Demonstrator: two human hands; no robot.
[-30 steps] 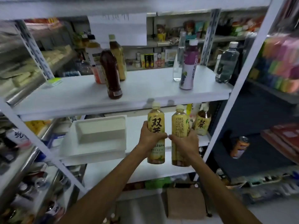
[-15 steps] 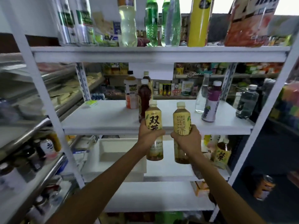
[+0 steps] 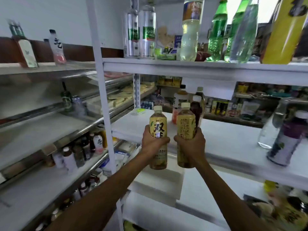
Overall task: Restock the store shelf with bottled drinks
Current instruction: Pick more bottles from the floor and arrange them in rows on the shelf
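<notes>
Head view, centre of frame: two tea bottles held upright side by side in front of the middle shelf. My left hand holds the left tea bottle, and my right hand holds the right tea bottle. The fingers of each hand are wrapped tight round the bottle's waist.

Change: a second ago both bottles hung below this shelf's front edge, level with the shelf beneath. Now their caps and shoulders stand above that edge, while their bases are still under it. The view has also tipped upward, so the top shelf fills the upper frame. I judge the lift to be nearly done, with neither bottle set down yet.

Appearance: each bottle has a cream cap, a pale yellow label and amber tea showing at the foot. The left one shows large black characters. The right one shows its fine-print side.

Surroundings: a dark bottle stands on the shelf just behind the right tea bottle. A purple-labelled bottle and a clear bottle blur at right of frame. A white tray sits below my hands.
</notes>
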